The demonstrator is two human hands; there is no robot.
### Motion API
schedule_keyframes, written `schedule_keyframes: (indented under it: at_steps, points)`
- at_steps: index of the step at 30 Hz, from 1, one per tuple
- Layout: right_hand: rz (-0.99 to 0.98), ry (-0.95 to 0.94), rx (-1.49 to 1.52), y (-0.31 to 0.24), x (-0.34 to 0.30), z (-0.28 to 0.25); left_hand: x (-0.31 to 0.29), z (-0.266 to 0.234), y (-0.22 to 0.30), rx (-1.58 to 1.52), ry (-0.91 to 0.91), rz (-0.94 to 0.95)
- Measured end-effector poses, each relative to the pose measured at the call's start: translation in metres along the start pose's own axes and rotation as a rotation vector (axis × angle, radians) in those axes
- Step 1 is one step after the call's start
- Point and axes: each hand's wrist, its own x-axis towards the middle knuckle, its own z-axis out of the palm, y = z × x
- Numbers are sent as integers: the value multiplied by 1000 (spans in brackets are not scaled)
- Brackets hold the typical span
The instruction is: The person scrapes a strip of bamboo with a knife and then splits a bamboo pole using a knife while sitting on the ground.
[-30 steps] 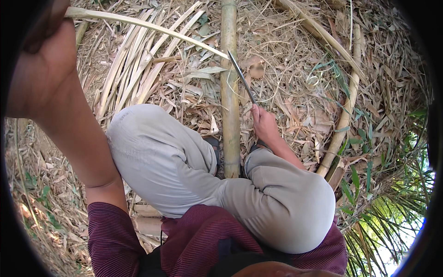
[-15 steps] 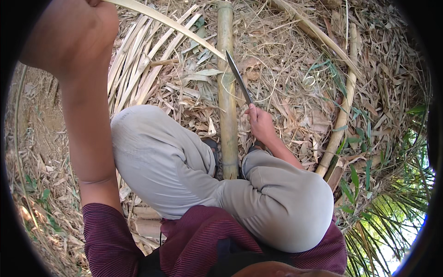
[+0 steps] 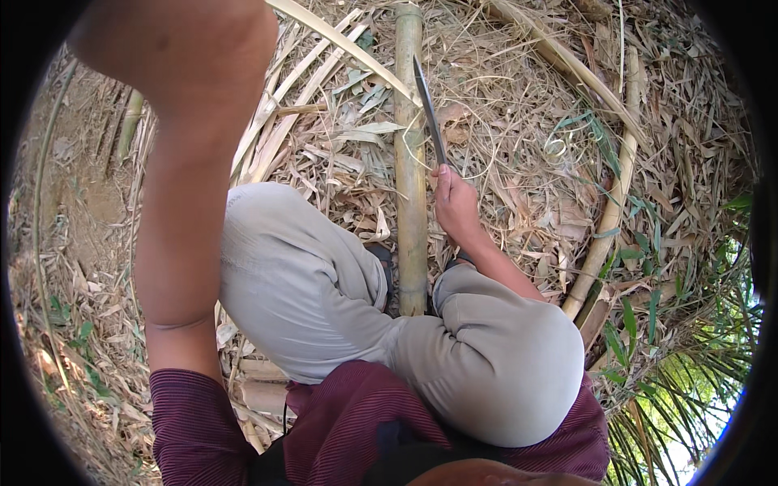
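Note:
My right hand [image 3: 458,204] is closed round the handle of a long-bladed knife [image 3: 431,109], its blade pointing up and slightly left, just right of a thick bamboo pole [image 3: 412,202]. A pale bamboo strip [image 3: 344,42] runs from my raised left hand [image 3: 174,40] at the upper left down across the pole to beside the blade. The left hand looks closed on the strip, though its fingers lie beyond the top edge. A thin curled shaving [image 3: 492,144] loops near the blade. The pole lies lengthwise between my bent legs.
Several split bamboo strips [image 3: 304,89] lie on the ground at the upper left. A bent bamboo stalk [image 3: 609,198] lies to the right, near green leaves [image 3: 628,324]. Dry leaves and shavings [image 3: 519,194] cover the ground. My knees [image 3: 267,227] flank the pole.
My left hand and forearm have swung right in the picture, and the strip has shifted with them. The knife stands slightly more upright. The whole view has moved a little.

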Motion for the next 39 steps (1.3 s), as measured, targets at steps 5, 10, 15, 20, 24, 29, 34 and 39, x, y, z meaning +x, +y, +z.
schedule_keyframes:
  at_steps: [5, 10, 15, 20, 24, 29, 34, 39]
  points:
    - [-145, 32, -50, 6, 4, 5, 1, -17, 12, -40, -94, 6]
    - [-70, -26, -64, 27, -5, 16, 16, -45, 32, -98, -314, -41]
    - [-100, -58, -63, 11, 7, 5, 18, -66, 47, -159, -439, -137]
    - [-114, -116, -80, 0, 21, 7, 11, -73, 53, -159, -468, -184]
    - [-70, -181, -118, 3, 26, 5, 9, -75, 52, -155, -487, -206]
    - [-176, -56, -9, -8, 3, -6, 10, -79, 54, -165, -501, -223]
    - [-79, -129, -212, 43, 0, -13, 17, -76, 53, -171, -517, -236]
    - [-254, -45, -75, -19, -7, -30, 24, -79, 53, -176, -534, -241]
